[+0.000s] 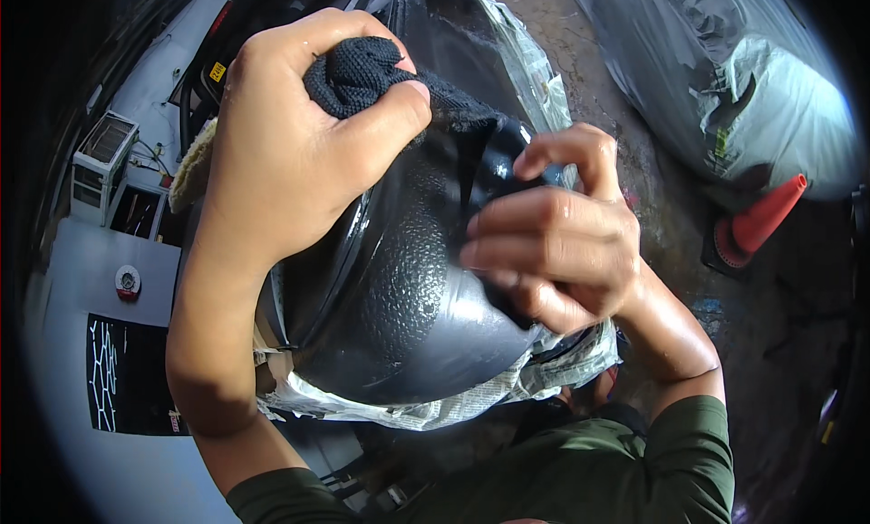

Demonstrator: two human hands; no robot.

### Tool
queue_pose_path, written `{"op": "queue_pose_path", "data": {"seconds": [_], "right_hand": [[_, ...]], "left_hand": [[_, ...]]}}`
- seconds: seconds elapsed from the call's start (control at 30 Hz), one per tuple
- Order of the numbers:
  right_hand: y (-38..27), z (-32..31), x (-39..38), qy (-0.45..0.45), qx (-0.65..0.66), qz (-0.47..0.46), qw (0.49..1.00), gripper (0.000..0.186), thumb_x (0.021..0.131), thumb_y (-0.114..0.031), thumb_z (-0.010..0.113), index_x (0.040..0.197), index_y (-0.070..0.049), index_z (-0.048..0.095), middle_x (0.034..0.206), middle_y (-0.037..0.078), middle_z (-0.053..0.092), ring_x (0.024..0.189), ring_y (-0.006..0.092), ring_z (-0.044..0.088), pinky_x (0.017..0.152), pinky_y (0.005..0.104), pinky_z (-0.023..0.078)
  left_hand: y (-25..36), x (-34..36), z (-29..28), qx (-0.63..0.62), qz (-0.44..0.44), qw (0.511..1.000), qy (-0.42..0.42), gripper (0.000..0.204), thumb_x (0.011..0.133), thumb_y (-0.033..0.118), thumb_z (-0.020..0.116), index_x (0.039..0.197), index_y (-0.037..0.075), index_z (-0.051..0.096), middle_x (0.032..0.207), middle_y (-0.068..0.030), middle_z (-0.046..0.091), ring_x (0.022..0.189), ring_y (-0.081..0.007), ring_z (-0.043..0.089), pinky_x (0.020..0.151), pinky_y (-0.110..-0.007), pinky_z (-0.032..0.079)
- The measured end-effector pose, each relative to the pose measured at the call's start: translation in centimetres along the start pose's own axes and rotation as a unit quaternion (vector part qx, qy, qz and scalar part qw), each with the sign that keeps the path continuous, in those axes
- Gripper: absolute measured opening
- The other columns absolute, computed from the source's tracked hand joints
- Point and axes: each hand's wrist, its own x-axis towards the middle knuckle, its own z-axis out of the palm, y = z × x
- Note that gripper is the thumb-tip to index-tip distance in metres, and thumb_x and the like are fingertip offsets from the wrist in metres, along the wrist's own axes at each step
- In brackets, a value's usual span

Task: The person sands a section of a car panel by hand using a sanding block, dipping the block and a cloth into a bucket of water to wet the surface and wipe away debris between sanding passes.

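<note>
My left hand [299, 134] is closed round a bunched dark knit cloth [358, 75], thumb pressed along its lower side. A strip of the fabric stretches rightward over a large, rounded black panel [399, 288], whose pebbled surface shines as if wet. To the right, my right hand [562, 234] rests at the panel's side with curled fingers, slightly blurred. Dark, glossy material [503, 161] shows beside those fingers; what they grip is hidden. Crumpled newspaper and plastic masking [417, 415] wraps the panel's lower edge.
Clear plastic sheeting [526, 62] runs along the panel's far right edge. Beyond it stand a red traffic cone [770, 216] and a large form under a silvery cover [770, 89]. At left are a white-framed box [104, 152] and a black sheet with white line shapes [131, 374].
</note>
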Motion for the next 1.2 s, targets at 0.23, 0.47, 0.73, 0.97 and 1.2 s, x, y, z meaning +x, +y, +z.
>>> {"op": "queue_pose_path", "data": {"seconds": [0.23, 0.47, 0.73, 0.97, 1.2], "right_hand": [[0.0, 0.2, -0.2, 0.006, 0.025, 0.022, 0.999, 0.021, 0.084, -0.025, 0.069, 0.091, -0.01, 0.083, 0.096, 0.004, 0.076, 0.094, 0.0283, 0.059, 0.083, 0.0438, 0.046], [2.9, -1.1, -1.7, 0.007, -0.027, 0.08, 0.996, 0.022, 0.075, -0.013, 0.069, 0.094, -0.011, 0.079, 0.097, 0.003, 0.074, 0.097, 0.0279, 0.061, 0.09, 0.0419, 0.043], [-0.9, 0.2, -1.8, 0.043, -0.019, 0.084, 0.995, 0.031, 0.069, -0.008, 0.08, 0.099, -0.011, 0.079, 0.097, 0.003, 0.073, 0.095, 0.0273, 0.06, 0.086, 0.039, 0.048], [-4.3, 0.6, -1.5, 0.042, -0.063, 0.058, 0.995, 0.034, 0.067, -0.023, 0.072, 0.098, -0.011, 0.079, 0.097, 0.0, 0.072, 0.087, 0.0261, 0.058, 0.078, 0.0416, 0.042], [-6.3, 1.4, -1.1, 0.048, -0.123, 0.065, 0.989, 0.03, 0.066, -0.021, 0.072, 0.095, -0.015, 0.079, 0.096, -0.002, 0.072, 0.087, 0.0261, 0.058, 0.077, 0.0419, 0.041]], "left_hand": [[-0.3, 0.0, -0.1, 0.011, 0.004, 1.0, 0.002, 0.007, 0.087, 0.004, 0.072, 0.09, 0.001, 0.068, 0.082, -0.0008, 0.067, 0.077, -0.0068, 0.062, 0.074, -0.024, 0.049], [-0.3, -0.3, 0.3, 0.016, -0.007, 1.0, -0.008, 0.007, 0.088, 0.007, 0.073, 0.09, 0.002, 0.069, 0.08, -0.0006, 0.067, 0.076, -0.0071, 0.063, 0.073, -0.024, 0.049], [-0.1, -0.3, -0.1, 0.019, -0.012, 1.0, -0.004, 0.008, 0.088, 0.008, 0.073, 0.09, 0.001, 0.069, 0.08, -0.0005, 0.067, 0.075, -0.0074, 0.063, 0.073, -0.025, 0.049], [0.2, -0.2, 0.2, 0.018, 0.002, 1.0, -0.001, 0.009, 0.087, 0.007, 0.075, 0.09, 0.001, 0.069, 0.079, 0.0001, 0.067, 0.076, -0.0065, 0.063, 0.072, -0.025, 0.05], [0.3, -0.3, 0.3, 0.008, -0.004, 1.0, 0.001, 0.013, 0.086, 0.011, 0.076, 0.089, 0.0, 0.07, 0.076, -0.002, 0.068, 0.073, -0.0079, 0.063, 0.072, -0.027, 0.051]]}}
